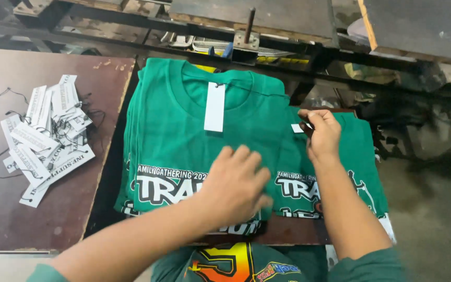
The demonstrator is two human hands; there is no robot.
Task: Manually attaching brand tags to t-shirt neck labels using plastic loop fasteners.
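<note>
On the green shirts [173, 141], left hand [236, 185] lies flat, open; right hand [322, 137] pinches a small tag [297, 128].

Bare brown tabletop [6, 219] lies open below and left of the heap of paper tags [43, 138]. Green shirt stacks [163, 141] fill the centre; a metal post [248, 26] and dark frame [288, 52] block the far side.

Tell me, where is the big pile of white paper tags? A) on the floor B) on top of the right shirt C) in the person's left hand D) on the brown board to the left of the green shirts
D: the pile of white tags with black strings lies on the brown board, left of the green shirts.
</note>
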